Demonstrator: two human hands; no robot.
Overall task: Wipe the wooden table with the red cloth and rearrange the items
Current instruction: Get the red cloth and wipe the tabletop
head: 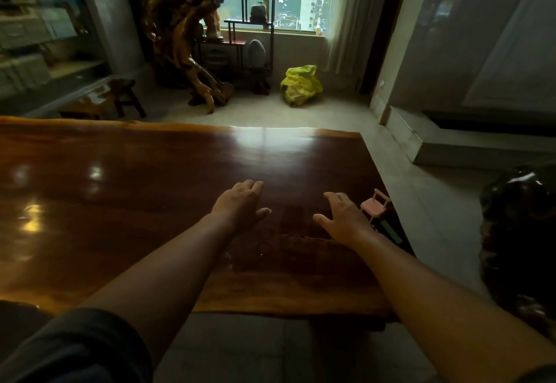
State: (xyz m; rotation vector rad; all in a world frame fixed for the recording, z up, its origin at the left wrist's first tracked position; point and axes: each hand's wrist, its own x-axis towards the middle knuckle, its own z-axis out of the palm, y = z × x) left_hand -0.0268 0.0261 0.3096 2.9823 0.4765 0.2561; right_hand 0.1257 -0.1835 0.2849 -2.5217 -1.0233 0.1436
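A dark, glossy wooden table (120, 202) fills the middle of the head view. My left hand (240, 202) hovers over its right part with fingers relaxed and holding nothing. My right hand (343, 217) is beside it, fingers spread, also holding nothing. Between the two hands lies a small dark object (293, 220), hard to make out in the dim light. A tiny pink toy chair (374, 206) stands near the table's right edge, just right of my right hand, with a small greenish item (388, 230) below it. No red cloth is in view.
A carved root sculpture (186, 45) and a dark shelf stand (249, 36) rise by the window beyond the table. A yellow plastic bag (301, 84) lies on the tiled floor. A wooden stool (114, 100) stands at the far left, a dark glossy object (517, 232) at right.
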